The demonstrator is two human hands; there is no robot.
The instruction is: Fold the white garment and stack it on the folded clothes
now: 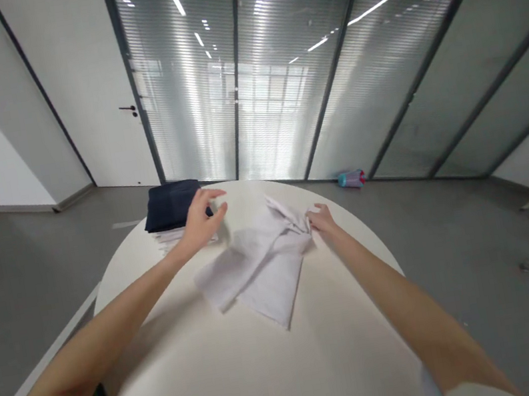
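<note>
- Right hand: fingers closed on the bunched far-right corner of the white cloth, pinching the gathered fabric just above the table; forearm runs in from the near-right edge.
- Left hand: half open, fingers curved and thumb apart, holding nothing that can be made out; it hovers over the far-left part of the table, just beside the stack and a short way from the cloth's left edge.
- White cloth: partly folded, lying flat at the table's centre, a little toward the far edge. Its long axis runs diagonally, from the pinched corner at far right down to a pointed corner at near centre; a second flap spreads toward the near left.
- Relation of hands to cloth: right hand is on the cloth at its far-right end; left hand is apart from it, up and to the left. The free near-left flap lies below and to the right of the left hand, nearer that hand than the right.
- Stack: a dark blue folded cloth on top of pale folded ones, at the far-left edge of the table, apart from the white cloth.
- Bottle: on the floor beyond the far edge, against the glass wall.
</note>
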